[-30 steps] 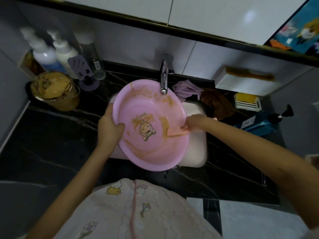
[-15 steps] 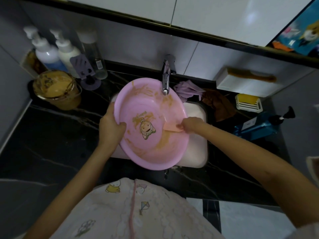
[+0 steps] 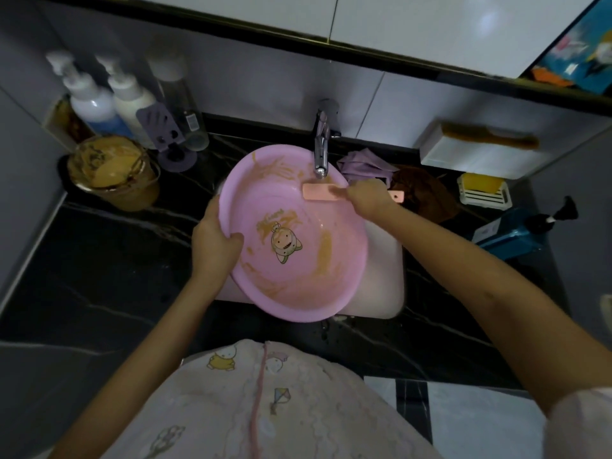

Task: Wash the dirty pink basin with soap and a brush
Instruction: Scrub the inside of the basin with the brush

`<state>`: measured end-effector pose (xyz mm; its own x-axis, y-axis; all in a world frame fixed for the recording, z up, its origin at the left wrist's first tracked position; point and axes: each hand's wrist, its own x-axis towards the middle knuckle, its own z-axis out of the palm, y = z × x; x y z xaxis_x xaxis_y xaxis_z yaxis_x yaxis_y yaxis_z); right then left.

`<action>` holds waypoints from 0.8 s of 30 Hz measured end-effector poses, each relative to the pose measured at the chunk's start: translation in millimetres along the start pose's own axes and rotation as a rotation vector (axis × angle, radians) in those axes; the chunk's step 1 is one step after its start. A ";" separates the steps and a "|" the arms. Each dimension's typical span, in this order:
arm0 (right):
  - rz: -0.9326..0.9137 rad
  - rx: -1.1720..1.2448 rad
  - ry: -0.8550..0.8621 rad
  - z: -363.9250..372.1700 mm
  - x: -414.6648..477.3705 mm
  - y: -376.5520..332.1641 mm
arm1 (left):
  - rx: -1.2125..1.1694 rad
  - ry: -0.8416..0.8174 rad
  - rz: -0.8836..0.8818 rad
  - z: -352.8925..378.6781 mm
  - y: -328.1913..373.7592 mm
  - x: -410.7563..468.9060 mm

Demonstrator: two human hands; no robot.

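The pink basin (image 3: pixel 291 293) is tilted over the white sink, smeared with orange-brown dirt and showing a cartoon sticker on its floor. My left hand (image 3: pixel 215 243) grips its left rim, thumb inside. My right hand (image 3: pixel 367 198) holds a pink brush (image 3: pixel 319 192) by the handle, its head lying against the basin's upper inner wall right under the chrome faucet (image 3: pixel 321 150). A yellow soap bar (image 3: pixel 482 183) rests in a white dish at the right.
On the black marble counter (image 3: pixel 99 276) stand a dirty bucket (image 3: pixel 112 173), pump bottles (image 3: pixel 99 104) and a purple holder (image 3: pixel 165 134) at the left. Cloths (image 3: pixel 364 164) lie behind the sink, with a blue pump bottle (image 3: pixel 516 233) at the right.
My right hand has moved the brush from the basin's lower middle up to the top inner wall beneath the faucet. My left hand keeps its hold on the rim.
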<state>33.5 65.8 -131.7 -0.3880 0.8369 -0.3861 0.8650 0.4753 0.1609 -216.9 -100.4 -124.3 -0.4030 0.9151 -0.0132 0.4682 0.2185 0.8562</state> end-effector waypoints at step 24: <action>0.437 0.717 -0.329 53.7 -61.2 -141.2 | -0.170 -0.065 -0.168 4.0 -22.3 -1.7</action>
<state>-47.8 -67.1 -179.6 0.0370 0.7309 -0.6814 0.9475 -0.2424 -0.2085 -223.5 -105.5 -145.5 -0.4098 0.8919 -0.1912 0.2579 0.3143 0.9136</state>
